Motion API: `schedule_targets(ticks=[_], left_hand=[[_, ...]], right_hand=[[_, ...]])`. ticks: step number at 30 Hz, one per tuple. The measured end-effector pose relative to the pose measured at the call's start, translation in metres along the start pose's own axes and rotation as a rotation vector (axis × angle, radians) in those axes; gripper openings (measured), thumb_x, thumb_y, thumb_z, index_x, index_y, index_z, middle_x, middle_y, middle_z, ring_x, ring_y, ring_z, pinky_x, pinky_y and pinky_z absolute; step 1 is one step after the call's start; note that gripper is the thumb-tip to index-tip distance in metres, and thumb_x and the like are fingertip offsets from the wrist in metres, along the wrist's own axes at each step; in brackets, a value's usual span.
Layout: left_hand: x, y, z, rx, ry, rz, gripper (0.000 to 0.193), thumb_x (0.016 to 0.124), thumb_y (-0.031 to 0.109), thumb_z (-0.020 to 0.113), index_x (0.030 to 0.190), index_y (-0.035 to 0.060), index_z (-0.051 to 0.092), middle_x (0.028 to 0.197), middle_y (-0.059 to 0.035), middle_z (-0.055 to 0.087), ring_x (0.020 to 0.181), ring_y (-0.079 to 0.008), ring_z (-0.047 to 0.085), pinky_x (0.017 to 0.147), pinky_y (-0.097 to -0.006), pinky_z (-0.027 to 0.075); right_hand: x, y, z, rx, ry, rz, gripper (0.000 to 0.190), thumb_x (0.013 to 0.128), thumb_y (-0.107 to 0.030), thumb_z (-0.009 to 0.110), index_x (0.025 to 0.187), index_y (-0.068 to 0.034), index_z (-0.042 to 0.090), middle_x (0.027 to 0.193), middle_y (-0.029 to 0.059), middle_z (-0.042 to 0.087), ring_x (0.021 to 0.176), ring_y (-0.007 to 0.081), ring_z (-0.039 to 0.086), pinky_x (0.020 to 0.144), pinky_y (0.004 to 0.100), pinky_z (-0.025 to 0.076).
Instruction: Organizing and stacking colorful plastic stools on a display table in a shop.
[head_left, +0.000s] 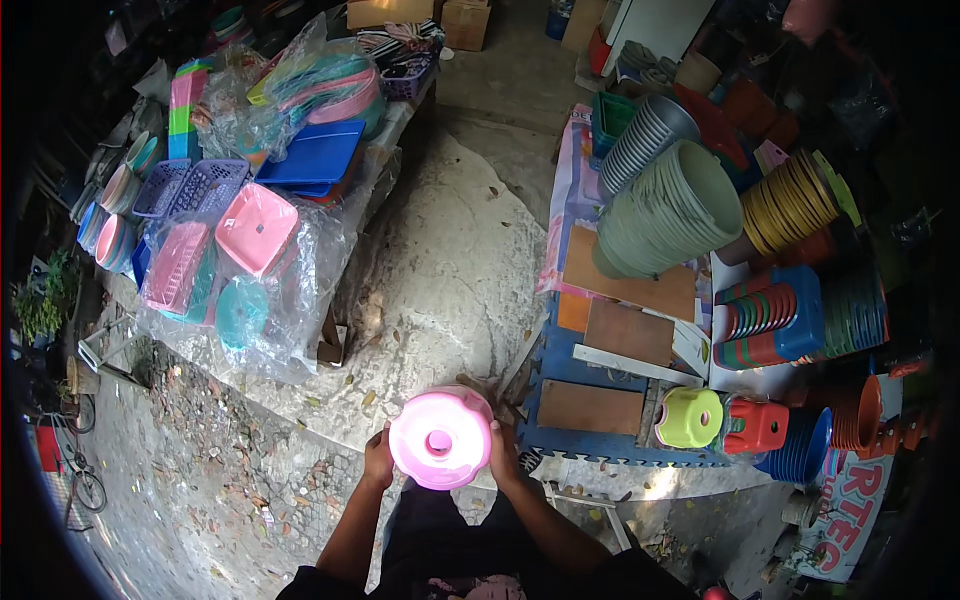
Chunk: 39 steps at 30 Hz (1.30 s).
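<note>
A pink plastic stool (420, 442) with a scalloped round top and a hole in the middle is held level in front of my body, its top facing the camera. My left hand (379, 456) grips its left side and my right hand (503, 454) grips its right side. The fingers under the rim are mostly hidden. To the right, a yellow-green plastic stool (690, 417) and a red plastic stool (756, 425) stand side by side at the end of a blue foam mat (551, 352).
On the left, a plastic-covered table (352, 217) bears pink baskets (257, 229), purple baskets (210, 186) and blue trays (311, 154). Stacked pale green pots (667, 210) and brown boards (591, 406) lie on the right. Concrete ground (442, 262) runs between. A metal frame (592, 504) stands near my right arm.
</note>
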<state>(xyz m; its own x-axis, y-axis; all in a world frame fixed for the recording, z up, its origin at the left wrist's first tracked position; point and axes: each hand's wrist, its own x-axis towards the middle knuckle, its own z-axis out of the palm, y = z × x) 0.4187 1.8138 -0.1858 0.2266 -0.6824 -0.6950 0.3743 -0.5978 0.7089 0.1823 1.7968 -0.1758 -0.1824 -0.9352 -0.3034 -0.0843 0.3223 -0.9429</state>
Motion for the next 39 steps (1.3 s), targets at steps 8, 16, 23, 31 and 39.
schedule_targets(ticks=[8, 16, 23, 31, 39], left_hand=[[0.102, -0.096, -0.044, 0.099, 0.001, -0.043, 0.043, 0.105, 0.032, 0.043, 0.113, -0.0051, 0.063, 0.098, -0.0082, 0.068, 0.088, -0.0131, 0.061, 0.079, -0.0277, 0.048], [0.190, -0.129, -0.048, 0.261, -0.077, -0.196, 0.050, 0.102, 0.041, 0.047, 0.119, -0.0036, 0.063, 0.105, -0.0090, 0.067, 0.093, -0.0155, 0.060, 0.083, -0.0290, 0.047], [0.216, -0.149, -0.021, 0.474, 0.051, -0.316, 0.061, 0.098, 0.050, 0.050, 0.128, -0.0025, 0.059, 0.114, -0.0118, 0.065, 0.103, -0.0191, 0.058, 0.093, -0.0304, 0.043], [0.214, -0.163, -0.053, 0.170, -0.015, -0.240, 0.059, 0.100, 0.046, 0.048, 0.124, -0.0064, 0.059, 0.109, -0.0130, 0.065, 0.098, -0.0187, 0.059, 0.089, -0.0309, 0.045], [0.109, -0.083, -0.026, -0.282, -0.324, -0.359, 0.051, 0.103, 0.038, 0.030, 0.126, 0.0009, 0.056, 0.116, -0.0133, 0.065, 0.109, -0.0247, 0.060, 0.098, -0.0372, 0.044]], right_hand=[[0.051, 0.116, 0.044, -0.023, -0.089, -0.031, 0.059, 0.098, -0.051, 0.041, 0.102, 0.004, 0.062, 0.068, 0.0179, 0.057, 0.061, 0.0255, 0.056, 0.059, 0.0410, 0.039], [0.070, 0.221, 0.072, 0.026, -0.032, 0.160, 0.049, 0.098, -0.045, 0.050, 0.097, 0.003, 0.059, 0.073, 0.0080, 0.057, 0.069, 0.0177, 0.051, 0.066, 0.0356, 0.042], [0.071, 0.291, 0.067, -0.059, 0.020, 0.363, 0.055, 0.097, -0.051, 0.050, 0.102, 0.002, 0.059, 0.084, 0.0113, 0.062, 0.077, 0.0193, 0.056, 0.073, 0.0342, 0.045], [0.071, 0.237, 0.076, -0.037, -0.029, 0.411, 0.063, 0.098, -0.056, 0.044, 0.117, 0.004, 0.055, 0.105, 0.0139, 0.059, 0.097, 0.0244, 0.055, 0.090, 0.0357, 0.041], [0.021, 0.108, 0.026, -0.347, -0.110, -0.040, 0.070, 0.093, -0.033, 0.060, 0.143, 0.005, 0.031, 0.136, 0.0276, 0.044, 0.122, 0.0416, 0.047, 0.102, 0.0483, 0.039]])
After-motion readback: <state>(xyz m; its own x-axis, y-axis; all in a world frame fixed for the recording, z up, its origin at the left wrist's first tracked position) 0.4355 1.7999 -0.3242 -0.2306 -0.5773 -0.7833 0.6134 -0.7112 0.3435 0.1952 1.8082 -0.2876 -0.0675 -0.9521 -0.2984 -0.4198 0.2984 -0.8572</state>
